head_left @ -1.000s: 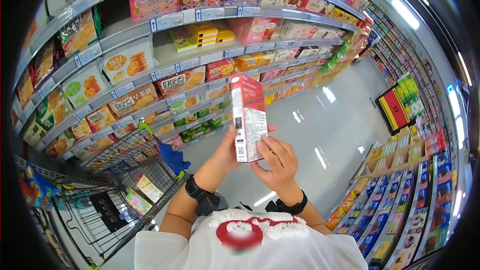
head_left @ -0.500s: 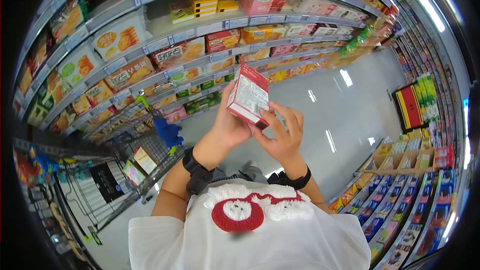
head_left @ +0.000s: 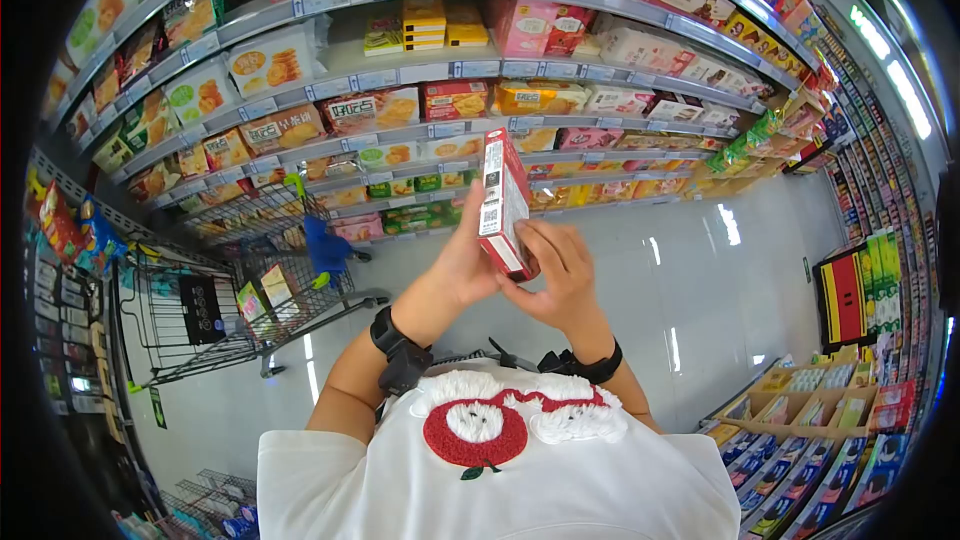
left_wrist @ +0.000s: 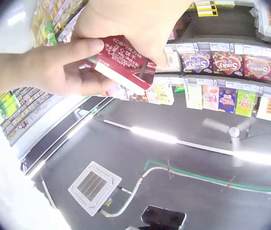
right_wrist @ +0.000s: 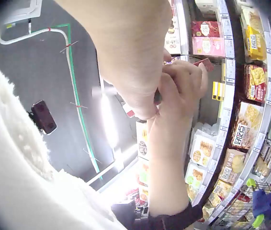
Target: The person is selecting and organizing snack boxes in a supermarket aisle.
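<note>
In the head view a red box (head_left: 510, 202) with a white printed side stands tilted between both hands, in front of the chest. The left hand (head_left: 467, 258) grips it from the left and behind. The right hand (head_left: 556, 272) pinches its lower right edge with thumb and fingers. The left wrist view shows the dark red end of the box (left_wrist: 126, 64) with white print, the left hand (left_wrist: 130, 24) above it and the right hand (left_wrist: 54, 69) at its side. In the right wrist view the hands cover most of the box.
Shelves of biscuit and snack boxes (head_left: 375, 110) run across the front. A shopping cart (head_left: 205, 305) with a few packages and a blue item (head_left: 325, 246) stands at the left. Grey floor (head_left: 640, 280) lies beyond the hands; a display with cardboard trays (head_left: 800, 405) is at the right.
The box was turned to show its broad printed face half a second ago; now its narrow side faces up more. Both hands have kept hold, and the head view has shifted.
</note>
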